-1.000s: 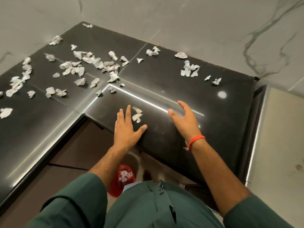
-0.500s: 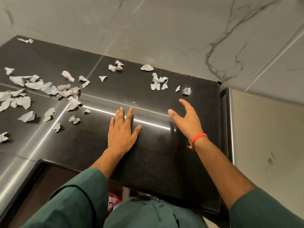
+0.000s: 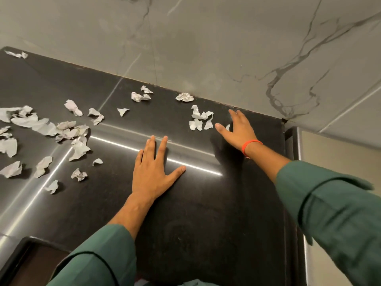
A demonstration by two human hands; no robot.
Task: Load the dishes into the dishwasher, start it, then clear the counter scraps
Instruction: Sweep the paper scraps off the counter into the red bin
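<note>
I judge I'm on the last part, clearing scraps; no dishwasher shows, so I can't tell about loading. Most paper scraps (image 3: 49, 129) still litter the black counter (image 3: 206, 213), heaped at the left, with a small cluster (image 3: 201, 120) near the back wall. My left hand (image 3: 153, 172) lies flat on the counter, fingers spread, holding nothing. My right hand (image 3: 240, 129) is wide open just beside that cluster, holding nothing.

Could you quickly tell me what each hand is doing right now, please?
Left hand: open, fingers straight, flat on the black counter, holding nothing.
Right hand: open, fingers spread, beside the paper scraps, holding nothing.
</note>
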